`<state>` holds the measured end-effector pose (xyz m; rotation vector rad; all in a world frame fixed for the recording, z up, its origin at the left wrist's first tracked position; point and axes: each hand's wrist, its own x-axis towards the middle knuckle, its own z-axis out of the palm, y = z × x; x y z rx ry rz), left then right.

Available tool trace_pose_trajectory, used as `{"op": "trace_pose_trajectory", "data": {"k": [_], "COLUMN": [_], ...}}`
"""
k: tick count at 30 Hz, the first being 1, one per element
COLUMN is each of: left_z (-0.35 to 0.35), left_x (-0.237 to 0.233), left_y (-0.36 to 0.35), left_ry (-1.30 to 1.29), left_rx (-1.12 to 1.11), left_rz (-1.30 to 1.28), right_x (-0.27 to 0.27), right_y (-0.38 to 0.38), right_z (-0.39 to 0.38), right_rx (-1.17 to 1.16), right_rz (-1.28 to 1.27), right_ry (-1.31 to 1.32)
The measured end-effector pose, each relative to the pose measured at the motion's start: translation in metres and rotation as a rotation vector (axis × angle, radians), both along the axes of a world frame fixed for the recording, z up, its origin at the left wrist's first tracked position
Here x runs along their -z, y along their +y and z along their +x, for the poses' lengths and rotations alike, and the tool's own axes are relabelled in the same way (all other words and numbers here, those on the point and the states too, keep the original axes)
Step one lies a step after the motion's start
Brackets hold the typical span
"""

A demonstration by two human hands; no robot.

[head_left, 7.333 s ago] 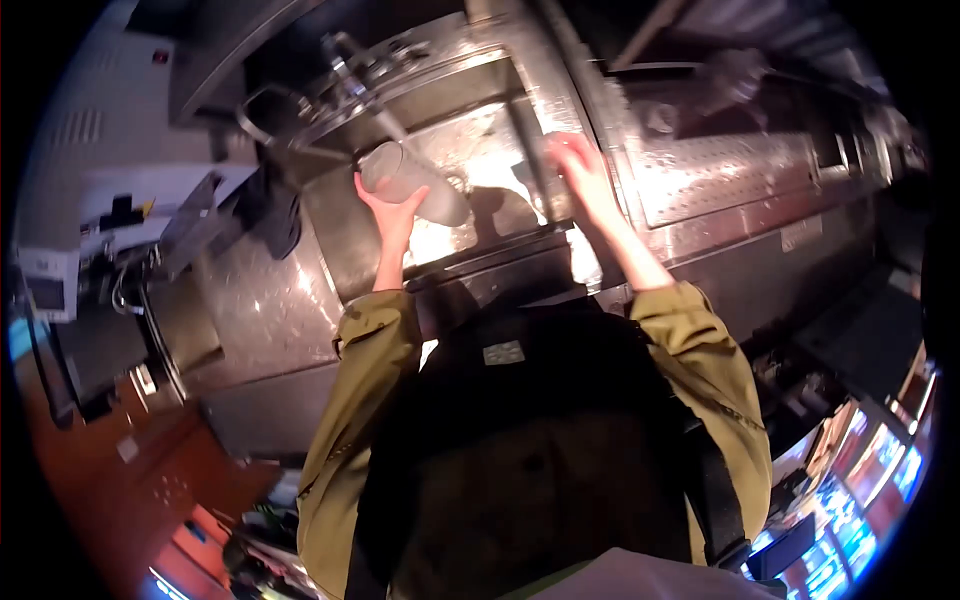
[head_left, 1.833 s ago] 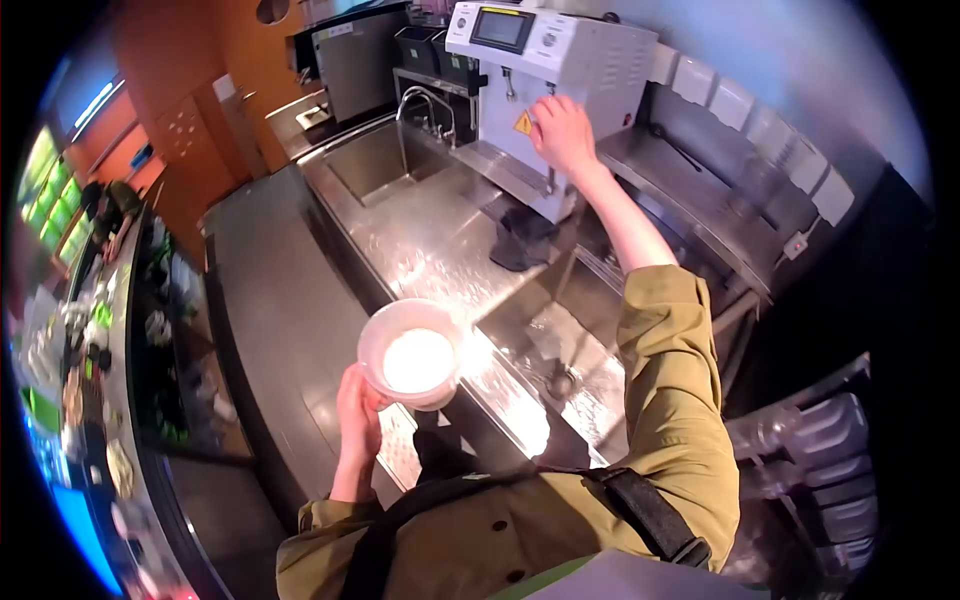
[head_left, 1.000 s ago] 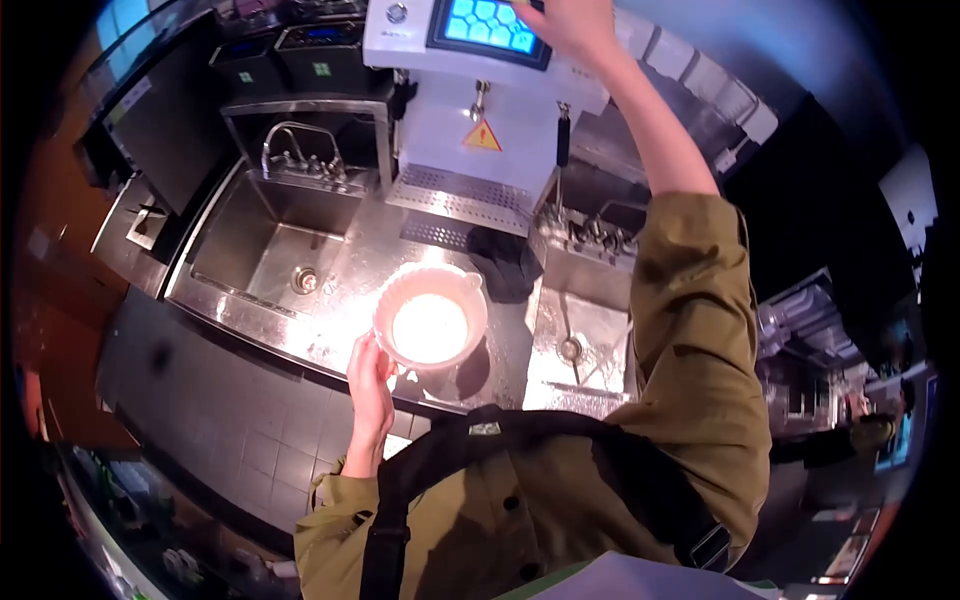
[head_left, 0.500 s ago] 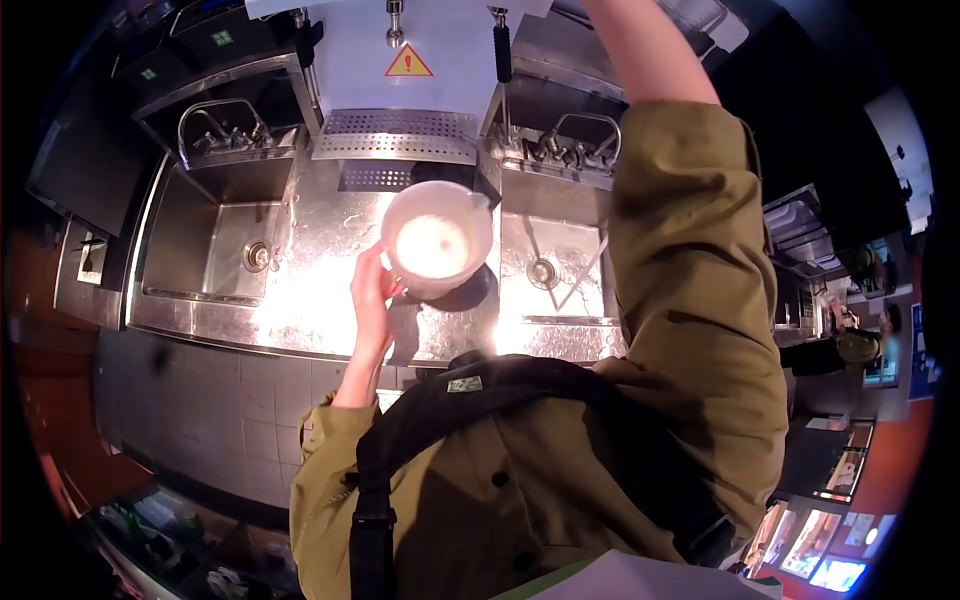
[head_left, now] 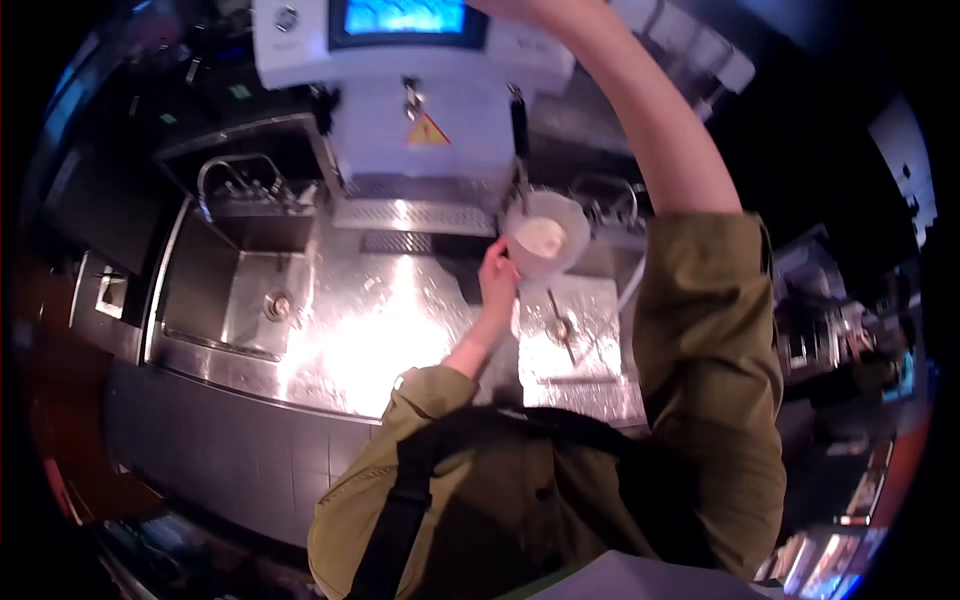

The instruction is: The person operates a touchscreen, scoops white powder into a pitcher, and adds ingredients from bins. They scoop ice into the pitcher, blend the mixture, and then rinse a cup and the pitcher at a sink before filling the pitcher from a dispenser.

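My left hand (head_left: pixel 497 275) is closed on the near-left side of a translucent white plastic jug (head_left: pixel 575 225), which has a pale, milky-looking content at its bottom. The jug sits over the back of the right sink (head_left: pixel 590 345), just below a thin metal spout with a black sleeve (head_left: pixel 519 125). My right arm stretches up to the white dispensing machine (head_left: pixel 375 115), and my right hand (head_left: pixel 510 8) lies beside its lit blue screen (head_left: pixel 405 17). Its fingers are cut off by the top edge of the view.
A second sink (head_left: pixel 265 300) with a curved faucet (head_left: pixel 240 185) is set in the steel counter (head_left: pixel 400 330) on the left. Perforated drip trays (head_left: pixel 410 214) lie under the machine. Far right, a person (head_left: pixel 885 360) shows dimly.
My left hand has carried the jug rightward, from the counter to over the right sink. The view has tilted up, bringing the machine's screen and part of my right hand into sight.
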<state>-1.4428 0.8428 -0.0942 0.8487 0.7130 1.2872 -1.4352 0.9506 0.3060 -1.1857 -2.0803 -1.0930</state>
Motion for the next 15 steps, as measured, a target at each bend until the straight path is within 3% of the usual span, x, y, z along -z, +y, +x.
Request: {"op": "trace_pose_trajectory", "data": {"k": [2, 6, 11, 14, 15], "left_z": [-0.012, -0.036, -0.056, -0.062, -0.062], "left_x": [-0.035, -0.086, -0.094, -0.106, -0.108], "left_y": [0.005, 0.014, 0.045, 0.055, 0.057], "left_ry": [0.027, 0.067, -0.034, -0.067, -0.057], "left_rx": [0.058, 0.040, 0.038, 0.071, 0.070], "left_rz": [-0.056, 0.003, 0.040, -0.039, -0.065], "right_x": [0.002, 0.003, 0.007, 0.017, 0.017], "right_y": [0.006, -0.007, -0.011, 0.003, 0.010], "right_z": [0.010, 0.002, -0.003, -0.010, -0.003], "right_rx": [-0.165, -0.141, -0.117, -0.031, -0.001], "right_rz": [0.000, 0.038, 0.073, 0.414, 0.223], "right_ry": [0.042, 0.089, 0.102, 0.181, 0.093]}}
